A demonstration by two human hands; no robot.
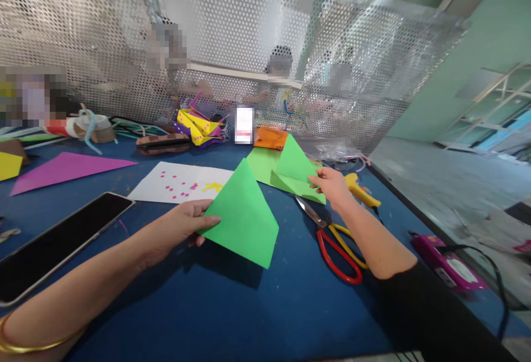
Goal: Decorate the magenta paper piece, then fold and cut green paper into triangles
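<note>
A bright green paper folded into a triangle point(243, 221) stood tilted off the blue tabletop, pinched at its left corner, while a second green folded paper piece point(295, 174) lay behind it, partly raised, its right edge gripped

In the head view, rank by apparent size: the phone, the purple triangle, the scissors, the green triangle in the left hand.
1. Phone, though nearest the camera.
2. Purple triangle and green triangle look alike; not ranked.
3. Scissors, partly hidden by the right arm.
</note>
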